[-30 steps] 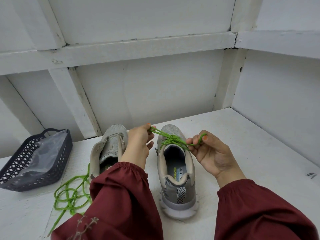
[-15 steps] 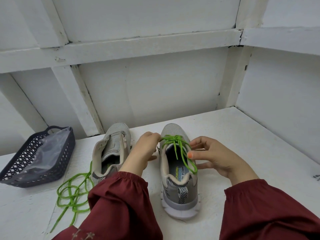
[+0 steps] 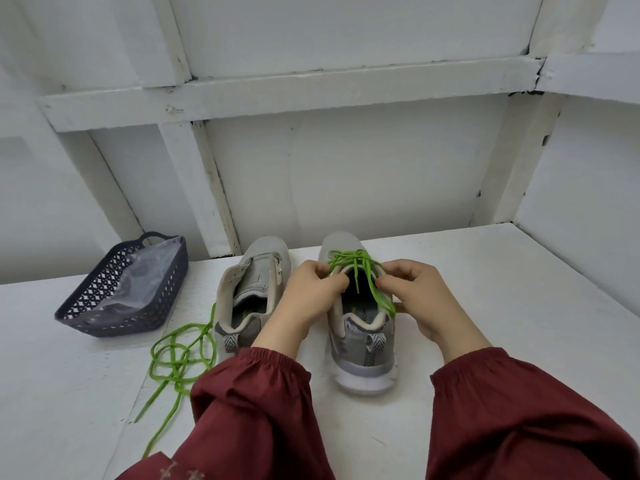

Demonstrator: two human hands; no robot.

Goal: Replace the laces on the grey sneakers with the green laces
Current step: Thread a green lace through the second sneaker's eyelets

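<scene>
Two grey sneakers stand heel toward me on the white table. The right sneaker [image 3: 363, 344] carries a green lace [image 3: 356, 259] tied over its tongue, with two loose ends trailing into and across its opening. My left hand [image 3: 311, 296] pinches the left side of the collar by the lace. My right hand [image 3: 419, 299] pinches the right side, one lace end running under its fingers. The left sneaker [image 3: 249, 289] has no lace. A second green lace [image 3: 176, 358] lies tangled on the table to its left.
A dark perforated plastic basket [image 3: 104, 306] with a clear bag inside sits at the left. White walls with wooden beams close in behind and to the right. Dark red sleeves [image 3: 249, 410] cover my forearms near the table's front.
Both hands let the lace loops go slack after pulling them apart, then dropped onto the right sneaker's collar. The lace ends now hang into the shoe opening.
</scene>
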